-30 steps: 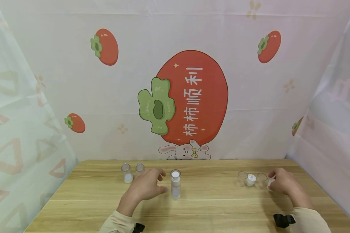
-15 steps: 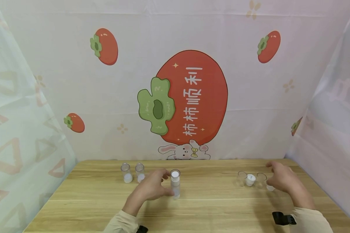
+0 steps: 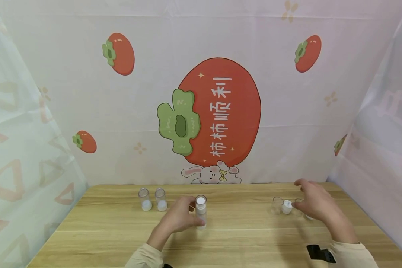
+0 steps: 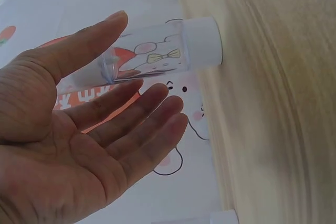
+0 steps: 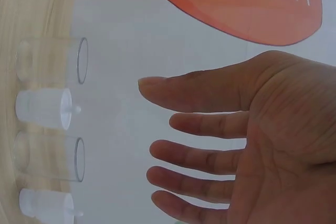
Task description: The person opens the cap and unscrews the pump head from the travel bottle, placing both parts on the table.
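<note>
My left hand (image 3: 179,216) is at an upright clear bottle (image 3: 201,210) with a white base and white parts inside its top. In the left wrist view, the thumb overlaps the bottle's side while the other fingers extend loosely below it, leaving a gap. To the right, my right hand (image 3: 316,201) hovers with spread fingers and nothing in it. Beneath and beyond it stand two clear cups (image 5: 50,156) alternating with two white nozzle-tipped pieces (image 5: 42,108); in the head view the hand partly covers the rightmost white piece (image 3: 309,217).
Two clear containers with white bottoms, one (image 3: 145,200) beside the other (image 3: 161,200), stand at the back left of the wooden table (image 3: 241,238). Behind the table rises a white cloth backdrop (image 3: 154,48) printed with persimmons and a rabbit.
My left hand has moved right to the bottle, uncovering the second container at the left. My right hand has lifted off the rightmost white piece and shifted left, its fingers spreading.
</note>
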